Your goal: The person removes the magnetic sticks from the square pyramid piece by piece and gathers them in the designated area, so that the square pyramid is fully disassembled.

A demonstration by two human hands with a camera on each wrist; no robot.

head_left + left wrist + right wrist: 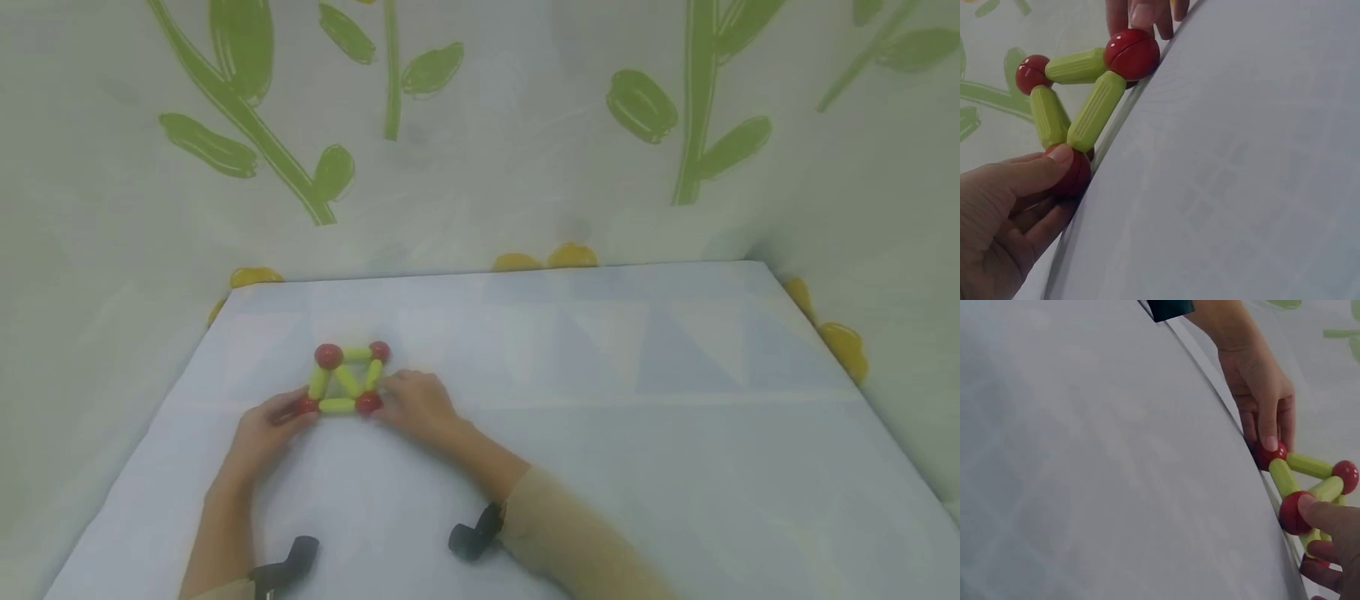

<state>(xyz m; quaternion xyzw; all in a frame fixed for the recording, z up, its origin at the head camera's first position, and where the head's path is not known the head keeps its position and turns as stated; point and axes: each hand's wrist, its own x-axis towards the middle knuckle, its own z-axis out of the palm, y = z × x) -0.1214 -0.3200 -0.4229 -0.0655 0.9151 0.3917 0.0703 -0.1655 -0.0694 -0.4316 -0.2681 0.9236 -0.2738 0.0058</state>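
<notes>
- Fingers (1050, 226) of the left hand (262, 431) and right hand (420, 408) each grip a near-side red ball (368, 403).
- Ball-and-rod frame (337, 406): green rods (347, 381) join such balls, one diagonally; it sits toward the left of the white surface (637, 500).
- Beyond: leaf-patterned wall (487, 192).
- Sound handling, as judged: steady one ball, press the other along its rod, without twisting.

Saw smooth, glossy plastic look on red balls (1134, 57), upper left of the left-wrist frame, bright highlights. Marked yellow-green rods (1096, 111), same area, as duller plastic, ridged lengthwise. Read table surface (675, 475), lower right of the head frame, as smooth, soft sheen. Noted matt cloth on sleeve (577, 533), bottom right of centre; matt, plastic-looking wrist mount (468, 542), bottom centre. Couldn't tell backdrop (495, 183) material, top; looked mostly matt.
</notes>
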